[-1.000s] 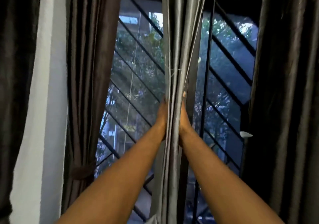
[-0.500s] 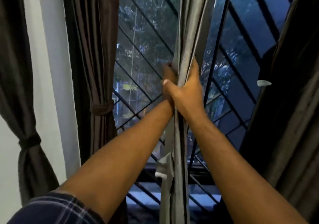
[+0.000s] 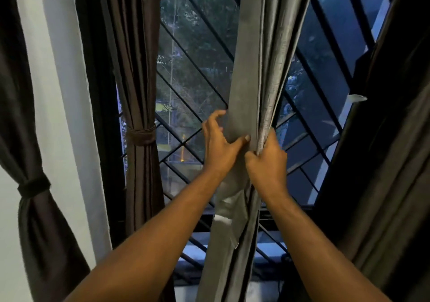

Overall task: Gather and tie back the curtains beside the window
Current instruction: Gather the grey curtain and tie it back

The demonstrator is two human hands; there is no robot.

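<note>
A grey curtain (image 3: 253,68) hangs bunched in the middle of the window. My left hand (image 3: 218,145) lies on its left fold, thumb pressed into the cloth and fingers spread around the edge. My right hand (image 3: 267,159) is closed tight on the gathered folds just to the right, touching my left thumb. A loose grey strip (image 3: 229,211) of the fabric hangs below my hands. A brown curtain (image 3: 137,68) at the left is bound by a brown tie-back (image 3: 142,134).
A black diagonal window grille (image 3: 193,64) stands behind the curtains. At the far left a dark curtain (image 3: 35,208) is tied with a band. More dark curtain (image 3: 395,162) hangs loose at the right. A white wall strip (image 3: 65,92) separates the left curtains.
The view has tilted down and my hands have slid lower along the grey curtain. My left hand came out from behind the fold and now presses on its front.
</note>
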